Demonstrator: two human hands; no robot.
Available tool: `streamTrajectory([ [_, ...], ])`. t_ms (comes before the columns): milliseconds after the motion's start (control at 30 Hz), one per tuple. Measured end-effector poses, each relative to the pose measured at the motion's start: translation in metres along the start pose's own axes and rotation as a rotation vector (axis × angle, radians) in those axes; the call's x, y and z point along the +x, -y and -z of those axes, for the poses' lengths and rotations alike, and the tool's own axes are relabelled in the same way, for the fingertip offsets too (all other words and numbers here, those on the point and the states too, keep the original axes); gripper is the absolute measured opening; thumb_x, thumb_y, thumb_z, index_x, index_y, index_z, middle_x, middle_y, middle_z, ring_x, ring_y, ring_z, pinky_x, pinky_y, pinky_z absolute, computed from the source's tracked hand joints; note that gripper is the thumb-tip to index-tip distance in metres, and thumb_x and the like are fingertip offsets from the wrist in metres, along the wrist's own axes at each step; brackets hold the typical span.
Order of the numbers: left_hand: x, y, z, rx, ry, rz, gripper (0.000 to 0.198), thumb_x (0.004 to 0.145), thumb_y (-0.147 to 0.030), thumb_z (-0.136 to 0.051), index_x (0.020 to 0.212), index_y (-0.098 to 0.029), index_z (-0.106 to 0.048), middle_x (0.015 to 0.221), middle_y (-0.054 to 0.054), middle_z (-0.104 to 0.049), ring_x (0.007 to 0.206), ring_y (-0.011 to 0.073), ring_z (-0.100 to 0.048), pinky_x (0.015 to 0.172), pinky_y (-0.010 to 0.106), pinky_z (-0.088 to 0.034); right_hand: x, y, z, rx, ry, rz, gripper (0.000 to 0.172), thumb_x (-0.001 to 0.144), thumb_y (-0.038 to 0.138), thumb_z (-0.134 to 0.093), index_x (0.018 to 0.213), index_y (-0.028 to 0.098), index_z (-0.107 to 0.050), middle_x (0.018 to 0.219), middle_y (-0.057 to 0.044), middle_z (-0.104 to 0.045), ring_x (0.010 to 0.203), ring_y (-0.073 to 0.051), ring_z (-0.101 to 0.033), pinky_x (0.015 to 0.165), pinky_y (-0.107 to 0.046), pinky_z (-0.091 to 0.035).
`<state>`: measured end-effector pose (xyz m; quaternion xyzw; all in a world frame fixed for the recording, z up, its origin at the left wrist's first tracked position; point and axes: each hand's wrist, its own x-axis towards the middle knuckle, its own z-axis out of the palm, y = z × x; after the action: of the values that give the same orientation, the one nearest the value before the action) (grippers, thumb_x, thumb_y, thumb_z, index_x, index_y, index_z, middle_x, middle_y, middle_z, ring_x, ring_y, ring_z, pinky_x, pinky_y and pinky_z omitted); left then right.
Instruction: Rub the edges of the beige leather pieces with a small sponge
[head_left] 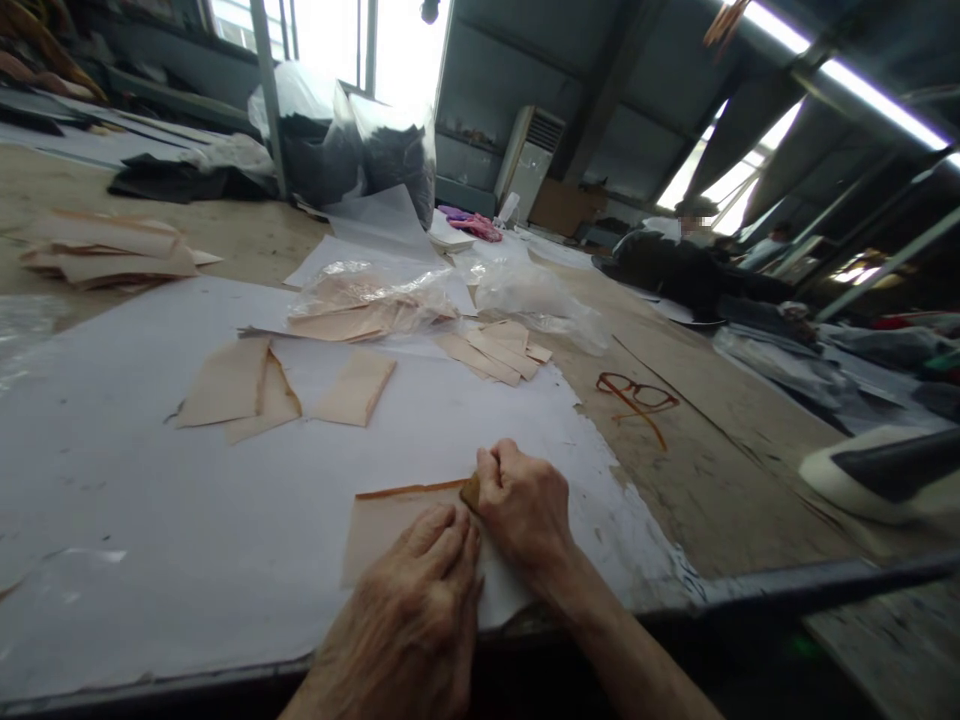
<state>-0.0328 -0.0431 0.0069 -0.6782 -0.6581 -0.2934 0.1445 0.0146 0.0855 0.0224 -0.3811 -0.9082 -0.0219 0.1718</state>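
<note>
My left hand (416, 605) lies flat across a thin beige sheet (375, 535), its fingers stretched out together and pressing down. A brown strip runs along the sheet's far edge. My right hand (525, 510) is closed around a small brown block (470, 493), which meets that edge at its right end. The hands are side by side, almost touching. Most of the block is hidden in my fingers, and its kind does not show. Beyond the hands, a single beige piece (356, 388) and an overlapping beige pair (225, 388) rest on the white paper (247, 560).
Farther back lie a fan of beige pieces (499, 350) and a clear plastic bag (375, 290) over more pieces. Eyeglasses (637, 395) sit on the tan tabletop to the right. Another stack (112, 250) is at left. A person (667, 255) is in the right background.
</note>
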Motion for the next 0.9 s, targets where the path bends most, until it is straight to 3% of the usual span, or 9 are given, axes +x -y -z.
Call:
streamTrajectory([
  [200,0.006,0.001,0.002,-0.032,-0.02,0.019,0.027,0.074,-0.006,-0.036,0.089,-0.005,-0.059,0.086,0.013,-0.06,0.096,0.0217,-0.053,0.092,0.03,-0.044,0.02,0.011,-0.006,-0.14,0.039,-0.067,0.022,0.084,0.025,-0.04,0.075,0.015,-0.057,0.061,-0.007,-0.063,0.055,-0.018,-0.059,0.047,-0.024,-0.026],
  [400,0.0,-0.001,0.001,-0.084,-0.02,0.127,0.027,0.079,-0.01,-0.038,0.1,-0.01,-0.056,0.097,0.01,-0.058,0.1,0.0205,-0.05,0.091,0.033,-0.045,0.02,-0.005,-0.007,0.132,-0.117,-0.29,0.03,0.086,0.03,-0.037,0.073,0.013,-0.058,0.061,-0.006,-0.062,0.055,-0.015,-0.056,0.051,-0.023,-0.031],
  [533,0.0,-0.002,0.004,-0.127,0.04,0.142,0.028,0.079,-0.007,-0.037,0.099,-0.012,-0.056,0.091,0.008,-0.058,0.101,0.0204,-0.049,0.092,0.035,-0.045,0.003,-0.009,0.0,0.237,-0.115,-0.081,0.03,0.086,0.031,-0.036,0.072,0.015,-0.057,0.058,-0.003,-0.06,0.053,-0.012,-0.054,0.052,-0.021,-0.032],
  [667,0.001,0.0,0.003,-0.14,0.032,0.098,0.033,0.075,-0.004,-0.039,0.104,-0.01,-0.053,0.1,0.009,-0.055,0.103,0.0208,-0.046,0.096,0.035,-0.041,0.001,0.0,-0.001,0.019,-0.038,0.095,0.024,0.084,0.026,-0.038,0.072,0.015,-0.056,0.061,-0.004,-0.061,0.053,-0.014,-0.056,0.05,-0.022,-0.029],
  [800,0.003,0.001,0.0,-0.138,0.006,0.129,0.027,0.072,-0.004,-0.041,0.092,-0.011,-0.057,0.094,0.009,-0.056,0.099,0.0219,-0.047,0.096,0.038,-0.041,0.015,0.013,-0.009,-0.099,-0.001,0.054,0.022,0.084,0.024,-0.038,0.076,0.014,-0.056,0.064,-0.007,-0.062,0.056,-0.016,-0.058,0.048,-0.022,-0.03],
  [900,0.004,0.0,0.001,-0.129,0.011,0.15,0.025,0.072,-0.004,-0.039,0.087,-0.01,-0.058,0.089,0.009,-0.057,0.096,0.022,-0.049,0.093,0.037,-0.044,0.022,0.02,-0.01,-0.071,0.013,-0.103,0.024,0.085,0.023,-0.036,0.079,0.012,-0.056,0.065,-0.009,-0.063,0.058,-0.017,-0.06,0.05,-0.023,-0.034],
])
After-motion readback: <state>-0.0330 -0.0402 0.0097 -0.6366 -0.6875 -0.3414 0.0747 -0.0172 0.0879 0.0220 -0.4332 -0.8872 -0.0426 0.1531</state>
